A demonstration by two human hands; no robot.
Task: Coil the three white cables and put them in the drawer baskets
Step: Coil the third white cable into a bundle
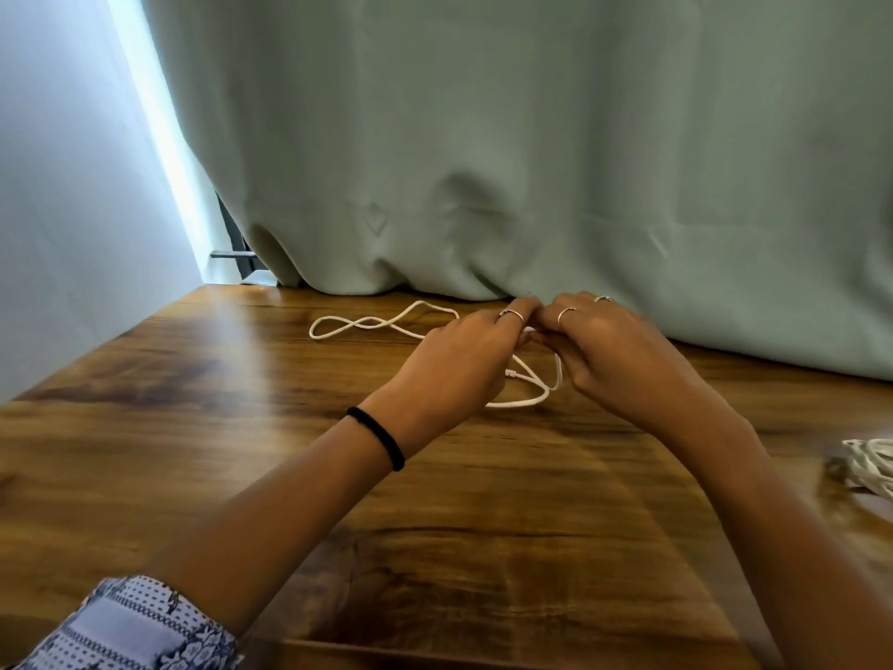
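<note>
Both hands, my left hand (464, 350) and right hand (609, 345), pinch the loose white cable (381, 324) mid-counter (193, 427), coiling barely begun; one coiled cable (870, 464) waits right, drawer baskets unseen.

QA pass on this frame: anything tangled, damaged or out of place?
Nothing damaged. The white cable both hands are working lies uncoiled, its slack crossing in a loose figure-eight on the wooden table. A second cable bundle sits at the right edge, partly out of view.
</note>
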